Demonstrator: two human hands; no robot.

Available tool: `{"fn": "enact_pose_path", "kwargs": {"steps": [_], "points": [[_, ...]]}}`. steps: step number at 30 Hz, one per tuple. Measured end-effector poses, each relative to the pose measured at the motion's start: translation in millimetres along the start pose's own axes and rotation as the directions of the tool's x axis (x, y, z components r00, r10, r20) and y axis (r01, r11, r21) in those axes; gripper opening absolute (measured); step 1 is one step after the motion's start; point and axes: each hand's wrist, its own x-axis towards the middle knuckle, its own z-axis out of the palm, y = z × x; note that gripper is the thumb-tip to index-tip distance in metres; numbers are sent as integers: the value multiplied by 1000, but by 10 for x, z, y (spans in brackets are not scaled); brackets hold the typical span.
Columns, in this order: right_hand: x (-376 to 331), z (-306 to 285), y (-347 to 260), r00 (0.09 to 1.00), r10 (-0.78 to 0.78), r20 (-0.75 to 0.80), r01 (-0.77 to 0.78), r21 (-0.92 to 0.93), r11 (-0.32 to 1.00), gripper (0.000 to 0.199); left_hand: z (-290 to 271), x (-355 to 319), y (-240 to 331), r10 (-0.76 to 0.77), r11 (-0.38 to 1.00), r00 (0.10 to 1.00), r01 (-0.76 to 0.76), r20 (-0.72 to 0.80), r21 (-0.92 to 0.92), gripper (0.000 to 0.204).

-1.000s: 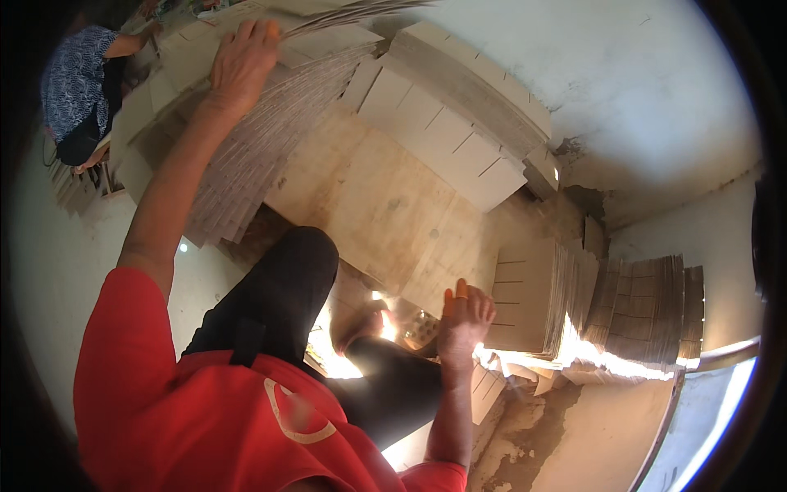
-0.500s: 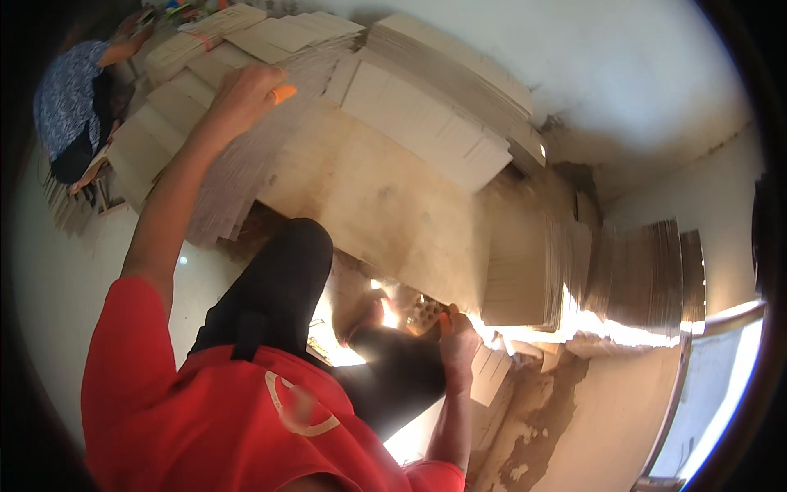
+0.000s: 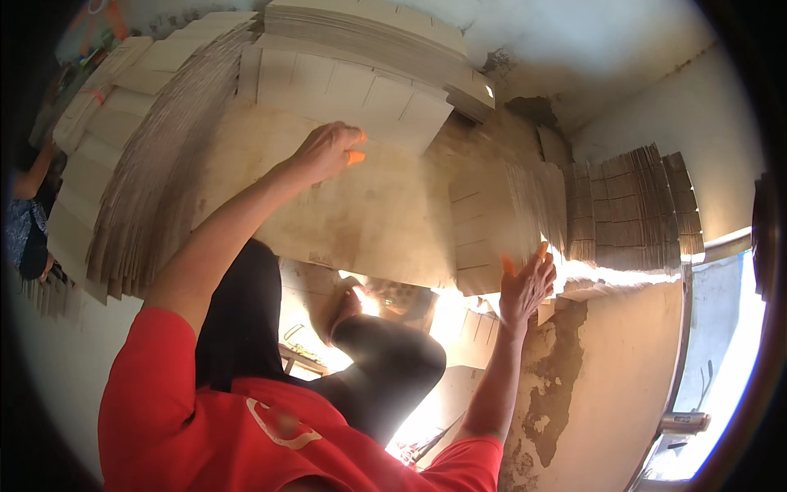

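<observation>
My left hand [image 3: 328,153] hovers over the bare middle of a brown work table [image 3: 328,217]. Its thumb and forefinger, both tipped with orange finger covers, are apart with nothing between them. Ahead of it lies a stack of slotted cardboard sheets [image 3: 348,94]. My right hand [image 3: 527,287] is raised at the near edge of another cardboard stack [image 3: 475,225], fingers stretched out and empty. Orange covers show on its thumb and a fingertip too. Whether it touches that stack I cannot tell.
A long fanned row of cardboard [image 3: 156,164] runs along the left. More bundles of cardboard [image 3: 627,209] stand upright at the right by the wall. A co-worker [image 3: 29,217] sits at the far left edge. Bright light falls in below the table, near my bent legs [image 3: 385,353].
My left hand has come from above the left cardboard row to over the middle of the table. My right hand has risen from the table's near edge and spread its fingers. The view has turned right.
</observation>
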Motion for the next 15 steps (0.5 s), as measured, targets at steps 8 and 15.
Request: {"fn": "enact_pose_path", "kwargs": {"steps": [8,15], "points": [[99,392,240,997,-40,66,44,-61,997,58,321,1215,-568,199,849,980,-181,17,497,40],[124,344,306,986,156,61,-166,220,961,36,720,1760,-1005,388,745,913,-231,-125,626,32]]}}
